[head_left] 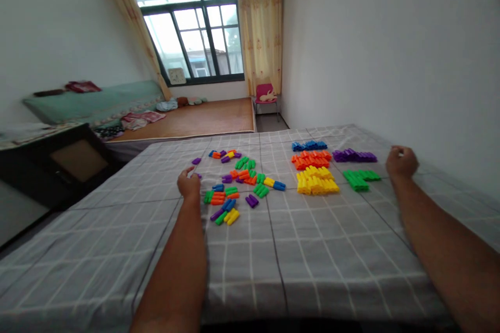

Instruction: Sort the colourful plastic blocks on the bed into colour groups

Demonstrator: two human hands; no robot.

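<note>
My left hand [188, 183] is over the left side of the bed, thumb and fingers apart. A small purple plastic piece [199, 176] lies right by its thumb; whether they touch I cannot tell. Just beyond the fingers is another purple piece [196, 161]. To the right spreads a loose mix of coloured pieces, among them green ones [261, 190], a purple pair [252, 201] and a yellow pair [232, 217]. My right hand [402, 162] is closed at the far right, its contents hidden. Nearest to it are a purple row [354, 156] and a green group [360, 179].
Yellow [317, 181], orange [311, 159] and blue [309, 146] groups sit right of the middle on the grey checked sheet [250, 270]. A dark cabinet [66, 166] stands at left. Behind are a second bed [211, 117], a pink chair [264, 92] and a window.
</note>
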